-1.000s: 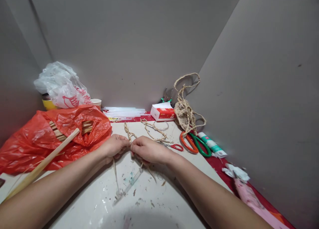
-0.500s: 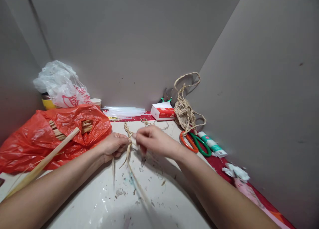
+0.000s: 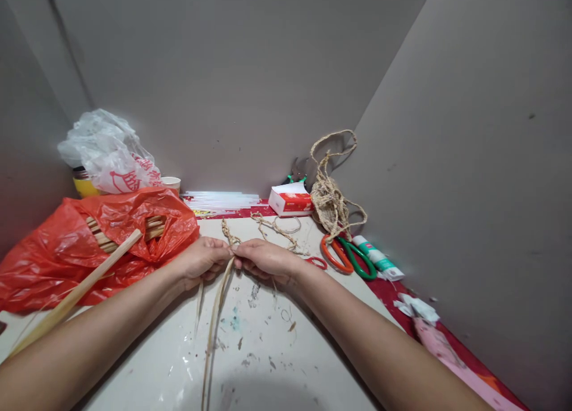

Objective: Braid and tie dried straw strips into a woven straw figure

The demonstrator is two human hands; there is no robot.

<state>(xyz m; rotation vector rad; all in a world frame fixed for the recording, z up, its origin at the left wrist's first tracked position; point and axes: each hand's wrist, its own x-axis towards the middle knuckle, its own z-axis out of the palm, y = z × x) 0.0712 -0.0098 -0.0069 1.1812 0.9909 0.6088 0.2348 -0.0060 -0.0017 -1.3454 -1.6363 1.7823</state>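
Observation:
Both of my hands meet at a braided straw cord (image 3: pixel 229 232) above the pale table. My left hand (image 3: pixel 208 259) pinches the cord's near end between thumb and forefinger. My right hand (image 3: pixel 263 258) is closed at the same spot, its thumb and finger touching the straw. From between the fingers a long, loose straw strand (image 3: pixel 217 315) hangs toward me, and a shorter strand (image 3: pixel 199 304) drops below my left hand. The finished braid runs away from me, past the fingertips. Exactly how the strands cross is hidden by the fingers.
At left, a red plastic bag (image 3: pixel 58 250) holds bundled straw, with a long straw piece (image 3: pixel 84 289) across it. Coiled braided rope (image 3: pixel 330 202) stands at right beside orange-handled scissors (image 3: pixel 333 253), green handles (image 3: pixel 361 259) and a tube (image 3: pixel 378 257). A red-and-white box (image 3: pixel 290 201) sits behind.
My right hand has come down and left, closing in against my left hand at the braid. The long strand has swung left. My left hand has stayed in place.

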